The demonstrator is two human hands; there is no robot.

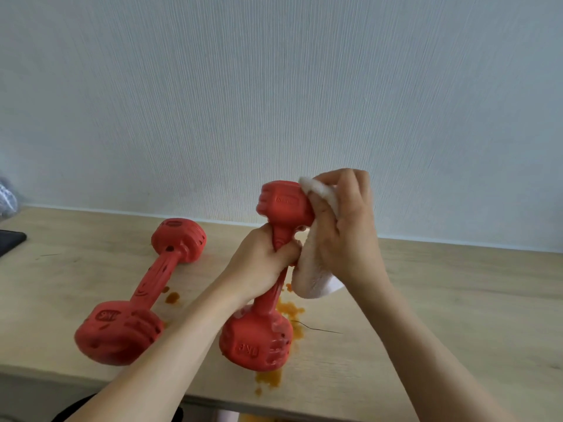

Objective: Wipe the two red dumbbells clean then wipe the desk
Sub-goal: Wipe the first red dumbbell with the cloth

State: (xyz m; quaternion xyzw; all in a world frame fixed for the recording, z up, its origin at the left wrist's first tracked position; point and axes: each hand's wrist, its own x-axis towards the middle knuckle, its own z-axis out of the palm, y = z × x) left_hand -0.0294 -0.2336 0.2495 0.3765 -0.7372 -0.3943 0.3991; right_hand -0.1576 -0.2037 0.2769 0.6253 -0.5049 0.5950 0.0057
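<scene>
One red dumbbell (257,336) stands tilted on its lower head on the light wooden desk (457,300). My left hand (262,263) grips its handle. My right hand (344,226) presses a white cloth (313,278) against the right side of the dumbbell's upper head. The second red dumbbell (143,287) lies flat on the desk to the left, untouched, with dark spots on it. Orange stains (291,310) are spread on the desk around the base of the held dumbbell and near the front edge.
A dark flat object (10,240) lies at the desk's far left edge, with something grey and blurred above it. A pale wall (274,102) rises directly behind the desk. A thin dark strand lies on the desk, right of the stains.
</scene>
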